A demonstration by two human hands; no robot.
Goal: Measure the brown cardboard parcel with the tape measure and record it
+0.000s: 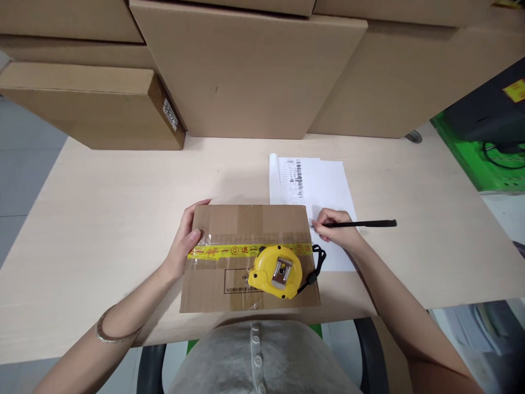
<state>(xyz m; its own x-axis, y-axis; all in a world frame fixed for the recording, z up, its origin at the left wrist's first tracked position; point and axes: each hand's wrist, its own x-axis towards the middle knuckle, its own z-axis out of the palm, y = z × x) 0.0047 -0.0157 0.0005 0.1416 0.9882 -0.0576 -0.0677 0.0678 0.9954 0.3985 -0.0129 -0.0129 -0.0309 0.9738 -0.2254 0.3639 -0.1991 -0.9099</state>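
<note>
A cardboard box (266,224) lies in front of me at the table's near edge, with yellow printed tape across its top. My left hand (185,241) grips its left side, thumb on top and the other fingers partly hidden along the edge. On the box rests a yellow tape measure (268,271) with a metal clip and a black wrist strap. My right hand (334,227) is closed around a black pen (367,223), over white paper sheets (328,186) beside the box. The box covers part of the sheets, and their left edge curls up beside printed marks.
Large cardboard boxes (250,76) stand along the back of the pale table (123,202). At the back left is a flatter box (82,117) with a label. A green crate (463,156) with dark equipment is on the right. Chair arms (371,355) flank my body below.
</note>
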